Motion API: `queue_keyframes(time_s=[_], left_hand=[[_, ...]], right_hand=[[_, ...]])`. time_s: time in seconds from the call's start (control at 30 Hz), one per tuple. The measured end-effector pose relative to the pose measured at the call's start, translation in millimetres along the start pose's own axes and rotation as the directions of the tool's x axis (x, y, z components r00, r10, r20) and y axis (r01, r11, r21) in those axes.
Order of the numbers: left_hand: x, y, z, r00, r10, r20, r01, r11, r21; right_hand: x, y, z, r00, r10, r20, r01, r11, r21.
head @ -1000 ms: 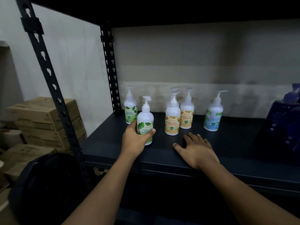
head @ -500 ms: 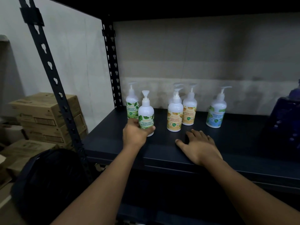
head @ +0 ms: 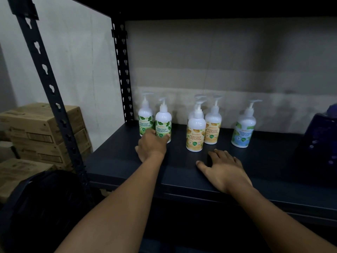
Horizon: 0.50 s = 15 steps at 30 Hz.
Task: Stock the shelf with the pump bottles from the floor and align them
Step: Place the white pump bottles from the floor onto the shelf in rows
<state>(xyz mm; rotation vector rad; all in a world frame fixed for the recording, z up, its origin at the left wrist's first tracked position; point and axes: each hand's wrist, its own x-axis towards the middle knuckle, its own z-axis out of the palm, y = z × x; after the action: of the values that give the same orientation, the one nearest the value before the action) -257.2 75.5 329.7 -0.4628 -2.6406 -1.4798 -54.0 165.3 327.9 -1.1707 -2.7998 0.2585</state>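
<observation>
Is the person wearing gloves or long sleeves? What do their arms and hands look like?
No gloves, and no sleeves in view. The left hand and the right hand are bare. The left forearm and the right forearm are bare right to the picture's edge. I see no watch, ring or bracelet, though the light is dim.

Six white pump bottles stand upright on the dark shelf. At the left, the rear green bottle has the front green bottle just beside it, its base gripped by the left hand. Three orange bottles cluster mid-shelf, one mostly hidden, and the blue bottle stands apart on the right.
</observation>
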Motion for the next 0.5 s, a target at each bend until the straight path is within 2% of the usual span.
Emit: queue_keyframes(time_s=[0.5], left_hand=[[18.9,1.3,18.0,0.998,-0.005,-0.061,0.016,0.983,0.185]], right_hand=[[0.6,-0.8,0.6,1.000,-0.011,-0.008,0.011,1.000,0.008]])
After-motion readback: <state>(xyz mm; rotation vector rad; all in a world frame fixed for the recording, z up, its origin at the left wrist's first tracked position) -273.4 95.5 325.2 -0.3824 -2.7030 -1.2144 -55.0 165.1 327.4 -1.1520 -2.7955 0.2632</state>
